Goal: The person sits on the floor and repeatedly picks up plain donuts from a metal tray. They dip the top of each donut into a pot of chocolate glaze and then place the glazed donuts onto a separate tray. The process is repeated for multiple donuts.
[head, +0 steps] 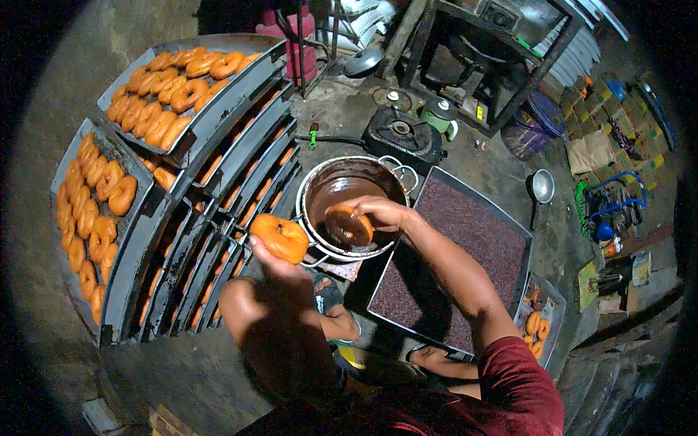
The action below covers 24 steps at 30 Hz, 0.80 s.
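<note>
Over the pot (303, 210) of melted chocolate (338, 191), my right hand (379, 211) grips a doughnut (349, 226) whose visible face is coated in glossy chocolate. My left hand (275, 261) holds an uncoated golden doughnut (280, 238) just left of the pot's rim. The pot has metal handles and chocolate smeared around its inner wall. To its right lies a wide metal tray of dark chocolate sprinkles (463, 218), partly behind my right forearm and in its shadow.
Stacked metal trays (234, 117) of plain doughnuts stand at left. A small tray (553, 305) with several doughnuts sits at far right. Beyond the pot are a gas burner (402, 133), a green lidded pot (439, 115) and a purple bucket (531, 125). A small ladle-like pan (542, 186) lies right of the sprinkles.
</note>
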Motion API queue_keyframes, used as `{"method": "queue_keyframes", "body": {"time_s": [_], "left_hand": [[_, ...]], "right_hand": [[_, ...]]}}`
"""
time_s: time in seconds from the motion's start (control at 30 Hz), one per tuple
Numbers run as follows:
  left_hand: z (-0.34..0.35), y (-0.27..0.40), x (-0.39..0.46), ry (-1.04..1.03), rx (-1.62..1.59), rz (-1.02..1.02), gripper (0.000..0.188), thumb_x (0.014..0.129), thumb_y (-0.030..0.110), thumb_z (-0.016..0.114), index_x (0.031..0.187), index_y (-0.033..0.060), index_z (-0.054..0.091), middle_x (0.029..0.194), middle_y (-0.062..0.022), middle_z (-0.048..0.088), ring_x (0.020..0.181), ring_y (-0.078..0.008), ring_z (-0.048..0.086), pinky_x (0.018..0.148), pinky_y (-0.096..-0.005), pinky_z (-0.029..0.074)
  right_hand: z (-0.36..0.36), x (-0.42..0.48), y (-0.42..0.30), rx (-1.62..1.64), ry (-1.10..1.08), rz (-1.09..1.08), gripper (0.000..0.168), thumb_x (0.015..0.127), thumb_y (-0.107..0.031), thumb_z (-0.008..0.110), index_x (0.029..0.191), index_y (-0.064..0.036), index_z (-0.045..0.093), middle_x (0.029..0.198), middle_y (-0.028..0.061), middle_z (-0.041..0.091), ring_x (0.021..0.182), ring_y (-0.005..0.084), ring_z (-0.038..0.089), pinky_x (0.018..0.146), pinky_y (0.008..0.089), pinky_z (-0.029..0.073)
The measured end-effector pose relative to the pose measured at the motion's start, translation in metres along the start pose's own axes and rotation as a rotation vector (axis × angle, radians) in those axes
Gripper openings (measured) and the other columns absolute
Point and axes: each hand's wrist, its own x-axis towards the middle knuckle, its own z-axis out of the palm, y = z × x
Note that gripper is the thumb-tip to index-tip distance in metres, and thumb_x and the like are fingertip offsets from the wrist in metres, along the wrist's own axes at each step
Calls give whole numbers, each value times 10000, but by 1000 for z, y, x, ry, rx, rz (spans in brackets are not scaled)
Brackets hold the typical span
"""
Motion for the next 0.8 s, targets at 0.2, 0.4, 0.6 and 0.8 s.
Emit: {"method": "queue_keyframes", "body": {"time_s": [0.2,0.4,0.6,0.8], "left_hand": [[59,-53,-40,-356,307,-233,665,974,569,314,1331,24,447,1255,-122,511,1141,-229,515,972,-361,412],[94,-95,-112,-699,175,-546,595,982,512,347,1302,29,481,1262,-92,535,1147,-192,533,974,-344,429],[126,-126,-139,-689,8,-717,541,982,497,359,1283,64,476,1224,-81,550,1110,-222,558,964,-370,446],[123,-157,-200,-1060,515,-83,436,978,365,435,1258,36,486,1192,-137,516,1117,-286,514,976,-397,406]], "right_hand": [[33,-88,-1,-522,548,-723,593,770,-156,617,1340,-39,501,1356,145,513,1264,272,474,1071,376,350],[30,-172,17,-696,1154,-698,493,827,-190,642,1286,-35,551,1361,194,494,1282,337,452,1069,405,355],[41,-245,53,-964,1193,-657,542,764,-169,683,1287,-87,567,1347,164,497,1226,348,470,1039,419,385],[5,-273,76,-417,1383,-750,425,842,-140,636,1251,-51,567,1262,128,564,1119,254,554,985,358,433]]}}
